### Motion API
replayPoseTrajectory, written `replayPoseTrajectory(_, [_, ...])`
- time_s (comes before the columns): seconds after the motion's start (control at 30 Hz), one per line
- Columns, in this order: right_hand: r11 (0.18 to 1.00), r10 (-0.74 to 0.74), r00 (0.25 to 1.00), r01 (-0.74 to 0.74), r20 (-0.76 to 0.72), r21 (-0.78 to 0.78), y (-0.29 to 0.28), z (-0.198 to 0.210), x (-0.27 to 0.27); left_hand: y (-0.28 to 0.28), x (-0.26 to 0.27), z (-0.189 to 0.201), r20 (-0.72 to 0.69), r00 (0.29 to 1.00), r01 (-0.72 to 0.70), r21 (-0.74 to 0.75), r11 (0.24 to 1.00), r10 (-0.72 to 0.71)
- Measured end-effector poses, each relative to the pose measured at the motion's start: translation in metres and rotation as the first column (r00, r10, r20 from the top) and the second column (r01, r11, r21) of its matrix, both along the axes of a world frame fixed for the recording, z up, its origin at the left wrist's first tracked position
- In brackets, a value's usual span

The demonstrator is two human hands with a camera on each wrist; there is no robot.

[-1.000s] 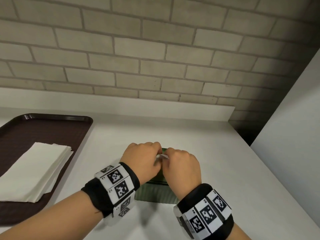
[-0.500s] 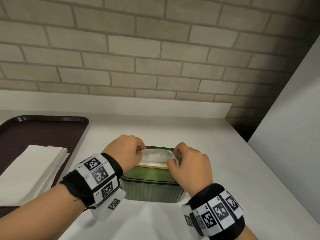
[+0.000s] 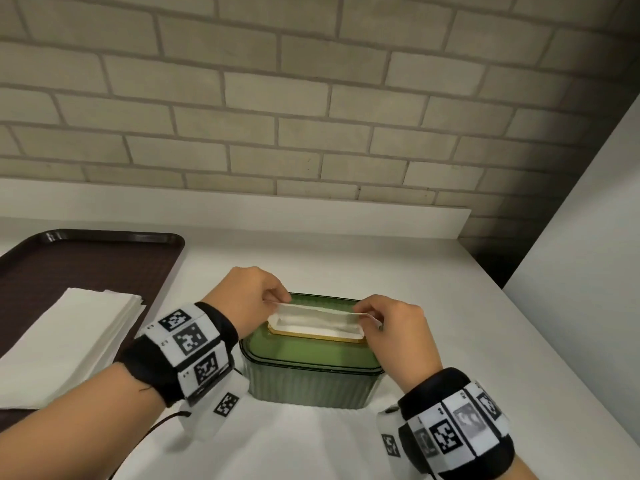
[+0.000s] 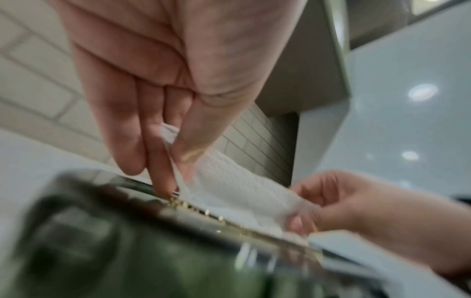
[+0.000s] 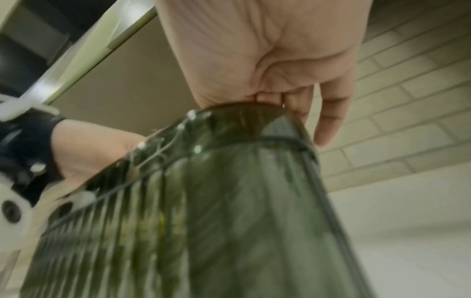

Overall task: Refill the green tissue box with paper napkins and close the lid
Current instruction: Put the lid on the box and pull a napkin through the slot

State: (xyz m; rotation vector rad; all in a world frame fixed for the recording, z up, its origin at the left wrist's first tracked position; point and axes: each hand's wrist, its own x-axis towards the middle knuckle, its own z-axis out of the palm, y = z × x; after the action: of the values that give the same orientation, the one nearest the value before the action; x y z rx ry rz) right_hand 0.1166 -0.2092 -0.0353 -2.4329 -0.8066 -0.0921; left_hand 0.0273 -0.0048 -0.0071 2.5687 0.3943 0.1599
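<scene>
Here the green tissue box (image 3: pixel 311 372) stands on the white counter (image 3: pixel 433 306), near its front edge, just to the right of a dark brown tray (image 3: pixel 86 261). Its lid (image 3: pixel 298 351) sits on top, and a gold-rimmed slot (image 3: pixel 317 336) runs across the far part of that lid. A white paper napkin (image 3: pixel 317 315) comes up out of the slot and is stretched sideways between the two hands. The left hand (image 3: pixel 247 296) is at the left end of the slot; in the left wrist view its thumb and fingers (image 4: pixel 158 161) pinch the napkin's left corner, the fingertips touching the slot's rim. The right hand (image 3: pixel 394 327) is at the right end, its fingers curled in and pinching the napkin's right edge. In the right wrist view the box's ribbed green wall (image 5: pixel 203 221) fills most of the picture and hides that hand's fingertips. Both wrists wear black bands with white square-patterned tags (image 3: pixel 190 348). On the tray, to the left of the box and apart from it, lies a stack of folded white napkins (image 3: pixel 69 341). A pale brick wall (image 3: pixel 277 116) rises behind the counter's raised back ledge.
</scene>
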Motion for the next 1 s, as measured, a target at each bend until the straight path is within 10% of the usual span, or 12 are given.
replayPoseTrajectory(0.17, [0.982,0.05,0.987,-0.02,-0.154,0.19,-0.013,0.002,0.005,0.008,-0.002,0.002,-0.003,1.0,-0.002,-0.223,0.975,0.001])
replayPoseTrajectory(0.47, [0.974,0.198,0.974,-0.208,0.111,0.091,0.017,-0.008,-0.008,-0.036,0.009,-0.014,0.104,0.978,0.181,0.02,0.983,-0.183])
replayPoseTrajectory(0.67, [0.97,0.188,0.982,-0.183,-0.017,0.158,0.007,-0.006,0.003,-0.022,0.006,-0.011,0.085,0.99,0.109,0.082,0.991,-0.116])
replayPoseTrajectory(1.0, [0.924,0.22,0.931,-0.104,-0.291,0.367,-0.02,-0.012,0.033,0.012,-0.004,-0.015,0.037,0.999,0.004,-0.301,0.953,0.008])
